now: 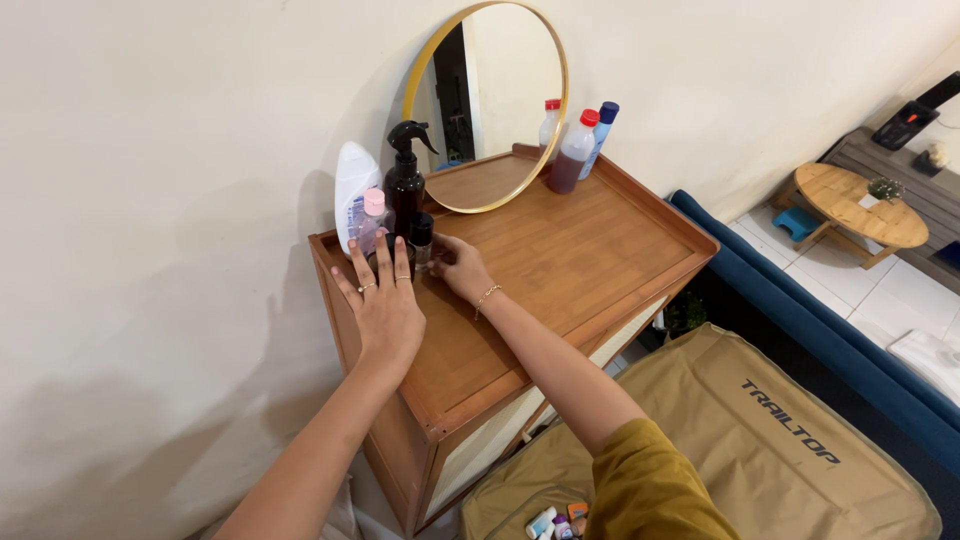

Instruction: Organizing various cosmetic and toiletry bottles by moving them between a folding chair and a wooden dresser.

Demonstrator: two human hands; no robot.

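From the head camera we look down on a wooden cabinet whose top surface (560, 250) has a raised rim. Our left hand (385, 300) lies flat at about 9 o'clock on it, fingers (381, 258) spread and straight, holding nothing; the fingertips reach the foot of a small clear bottle with a pink cap (371, 222). Our right hand (462, 268) sits just beside it, toward 3 o'clock, with fingers curled around the base of a small dark bottle with a black cap (422, 240); how firmly they close we cannot tell.

Right behind, toward 12 o'clock, stand a white bottle (353, 190) and a dark spray bottle (405, 180), close together. A round gold-rimmed mirror (490, 105) leans on the wall, and by its right edge stand a red-capped bottle (574, 150) and a blue-capped one (602, 135).

We judge the cluster tight: any sideways nudge from either hand could tip the pink-capped bottle or the tall sprayer, and a falling sprayer could strike the leaning mirror. A tan bag (740, 440) lies on the floor at 5 o'clock.
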